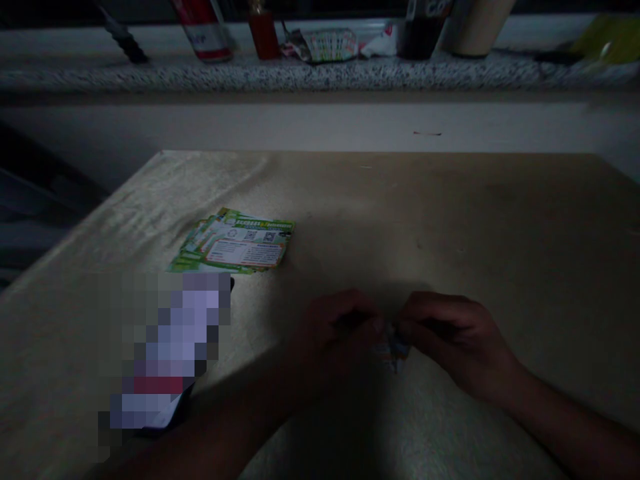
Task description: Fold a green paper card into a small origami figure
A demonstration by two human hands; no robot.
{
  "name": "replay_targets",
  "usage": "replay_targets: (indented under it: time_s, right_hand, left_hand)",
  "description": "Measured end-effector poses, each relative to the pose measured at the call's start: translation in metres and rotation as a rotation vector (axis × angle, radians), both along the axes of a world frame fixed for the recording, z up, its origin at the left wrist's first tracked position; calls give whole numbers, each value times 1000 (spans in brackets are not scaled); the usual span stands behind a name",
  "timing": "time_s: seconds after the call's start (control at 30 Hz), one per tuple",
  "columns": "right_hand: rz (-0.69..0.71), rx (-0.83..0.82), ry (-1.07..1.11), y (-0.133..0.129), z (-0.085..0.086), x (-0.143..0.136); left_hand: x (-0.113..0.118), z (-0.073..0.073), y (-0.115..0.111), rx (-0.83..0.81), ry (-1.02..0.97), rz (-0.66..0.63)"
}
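Left hand and right hand pinch a small, apparently folded paper between fingertips; glossy flat cards lie near.

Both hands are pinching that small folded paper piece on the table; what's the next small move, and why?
Probably lift the small paper piece slightly toward the lit area near the green leaflets. The left hand and right hand pinch it together in deep shadow, so its details are hard to see.
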State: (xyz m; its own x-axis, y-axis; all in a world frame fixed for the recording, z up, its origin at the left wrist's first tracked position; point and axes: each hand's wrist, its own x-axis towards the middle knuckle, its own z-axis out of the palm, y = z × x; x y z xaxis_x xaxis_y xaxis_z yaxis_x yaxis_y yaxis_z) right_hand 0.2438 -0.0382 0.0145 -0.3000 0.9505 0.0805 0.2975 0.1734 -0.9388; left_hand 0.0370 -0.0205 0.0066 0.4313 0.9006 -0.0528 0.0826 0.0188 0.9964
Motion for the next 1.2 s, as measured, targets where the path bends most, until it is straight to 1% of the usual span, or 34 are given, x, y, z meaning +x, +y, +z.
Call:
replay_targets:
  time_s: [0.1,0.2,0.33,0.43,0.57,0.77,0.93,1.0,1.13,1.2]
  right_hand:
    - [-39,-12,45,0,0,1]
    - [-120,-7,103,1,-2,1]
    - [-207,-45,229,1,-7,3]
    - [-266,-88,291,1,-13,6]
    - [-332,-145,380,2,-18,8]
    - [-374,-132,500,3,-18,5]
    - [-396,-154,516,1,-13,-2]
    - [-441,-147,513,-1,-12,-5]
    - [-495,-100,434,-6,-12,-10]
    - [-514,-72,406,-8,-13,-11]
  left_hand:
    - [0,-1,0,40,-8,27]
    - [0,-1,-1,93,11,113]
    - [1,0,-2,161,78,230]
    - [1,1,-1,206,84,273]
    - [1,4,-2,207,111,318]
    - [3,7,-5,317,179,286]
    - [9,13,-8,378,146,179]
    - [12,14,-10,420,120,133]
    - [17,7,-15,539,53,-21]
    - [19,2,-17,570,40,-66]
